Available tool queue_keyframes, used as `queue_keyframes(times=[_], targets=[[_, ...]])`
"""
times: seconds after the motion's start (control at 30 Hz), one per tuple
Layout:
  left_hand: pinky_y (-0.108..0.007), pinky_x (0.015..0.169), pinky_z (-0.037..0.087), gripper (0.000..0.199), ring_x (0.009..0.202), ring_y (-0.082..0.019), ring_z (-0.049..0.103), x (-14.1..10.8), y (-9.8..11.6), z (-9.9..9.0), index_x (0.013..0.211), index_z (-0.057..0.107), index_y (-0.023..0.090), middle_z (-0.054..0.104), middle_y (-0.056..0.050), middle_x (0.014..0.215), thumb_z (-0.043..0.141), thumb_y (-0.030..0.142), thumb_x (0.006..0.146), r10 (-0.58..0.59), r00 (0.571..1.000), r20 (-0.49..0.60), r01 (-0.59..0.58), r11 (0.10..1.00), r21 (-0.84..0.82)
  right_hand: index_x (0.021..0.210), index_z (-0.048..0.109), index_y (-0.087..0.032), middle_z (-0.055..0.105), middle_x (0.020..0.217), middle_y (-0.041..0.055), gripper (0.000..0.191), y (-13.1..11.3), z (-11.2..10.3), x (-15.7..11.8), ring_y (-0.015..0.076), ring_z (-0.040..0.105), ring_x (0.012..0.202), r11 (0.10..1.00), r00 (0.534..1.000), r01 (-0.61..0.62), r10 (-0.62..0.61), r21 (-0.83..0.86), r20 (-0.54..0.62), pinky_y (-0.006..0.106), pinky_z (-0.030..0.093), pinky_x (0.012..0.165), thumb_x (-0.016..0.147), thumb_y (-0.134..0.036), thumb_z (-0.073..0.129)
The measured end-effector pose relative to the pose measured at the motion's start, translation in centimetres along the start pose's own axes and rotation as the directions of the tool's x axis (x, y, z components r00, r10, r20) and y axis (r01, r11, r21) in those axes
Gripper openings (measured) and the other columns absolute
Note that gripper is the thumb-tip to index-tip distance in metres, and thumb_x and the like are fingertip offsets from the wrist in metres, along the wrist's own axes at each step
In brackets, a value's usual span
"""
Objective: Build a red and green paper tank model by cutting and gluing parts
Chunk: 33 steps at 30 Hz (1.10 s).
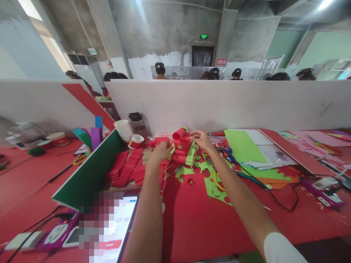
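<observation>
My right hand (201, 138) is drawn narrow, fingertips pinching the upper right side of the red-and-green paper model (180, 152); my left hand (162, 149) is at its left side, though I cannot tell whether those fingers grip. The model stands upright on the desk (186, 233) between them. Much of it looks built: a red roll (178, 134) sits on top, a green star (180, 146) is on the front, and green scalloped strips (190, 159) edge the base. Whether every join is fixed, I cannot see. Just in front lies a loose red paper ring (191, 182), not attached to anything. Punched green sheet (212, 186) lies to the right, and folded red strips (127, 168) remain at the left, so I judge material is left over or unused.
</observation>
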<state>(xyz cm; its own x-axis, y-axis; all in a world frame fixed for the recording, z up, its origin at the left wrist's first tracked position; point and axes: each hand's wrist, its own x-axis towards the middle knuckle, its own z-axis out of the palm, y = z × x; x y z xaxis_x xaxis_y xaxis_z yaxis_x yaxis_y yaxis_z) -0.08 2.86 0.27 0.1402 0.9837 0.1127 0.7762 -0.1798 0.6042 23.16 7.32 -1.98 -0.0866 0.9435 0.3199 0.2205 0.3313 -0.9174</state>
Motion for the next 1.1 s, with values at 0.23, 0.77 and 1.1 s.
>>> queue_keyframes(times=[0.23, 0.77, 1.1], targets=[[-0.025, 0.058, 0.041, 0.021, 0.075, -0.021, 0.065, -5.9, 4.6, 2.8, 0.090, 0.068, 0.023, 0.073, -0.004, 0.089, 0.066, 0.036, 0.073, 0.092, 0.776, 0.624, -0.297, 0.926, 0.233, 0.093, 0.065, -0.017, 0.069, 0.072, 0.0028, 0.017, -0.4, -0.1, -1.3, 0.0148, 0.066, 0.064, 1.000, 0.998, -0.002, 0.001, 0.008, 0.057, 0.023, 0.051, 0.054, 0.076, -0.022, 0.066], [-0.029, 0.071, 0.044, 0.006, 0.090, -0.023, 0.064, -8.7, 2.3, 8.0, 0.084, 0.062, 0.022, 0.065, -0.007, 0.101, 0.056, 0.020, 0.083, 0.346, 0.865, 0.363, -0.422, 0.894, 0.152, 0.094, 0.066, -0.020, 0.068, 0.077, 0.0014, 0.016, -2.5, -2.7, -10.9, 0.0150, 0.062, 0.063, 0.983, 0.988, 0.074, -0.050, -0.170, 0.143, 0.024, 0.047, 0.057, 0.084, -0.030, 0.060], [-0.027, 0.074, 0.047, 0.018, 0.079, -0.016, 0.058, -8.5, 3.3, 8.9, 0.082, 0.060, 0.018, 0.062, -0.004, 0.086, 0.055, 0.035, 0.087, 0.283, 0.954, -0.100, -0.296, 0.836, -0.461, 0.107, 0.067, -0.021, 0.072, 0.096, 0.0058, 0.030, -1.7, -1.1, -13.6, 0.0198, 0.070, 0.085, 0.998, 0.965, -0.059, 0.052, 0.020, 0.256, 0.029, 0.054, 0.073, 0.080, -0.033, 0.069]])
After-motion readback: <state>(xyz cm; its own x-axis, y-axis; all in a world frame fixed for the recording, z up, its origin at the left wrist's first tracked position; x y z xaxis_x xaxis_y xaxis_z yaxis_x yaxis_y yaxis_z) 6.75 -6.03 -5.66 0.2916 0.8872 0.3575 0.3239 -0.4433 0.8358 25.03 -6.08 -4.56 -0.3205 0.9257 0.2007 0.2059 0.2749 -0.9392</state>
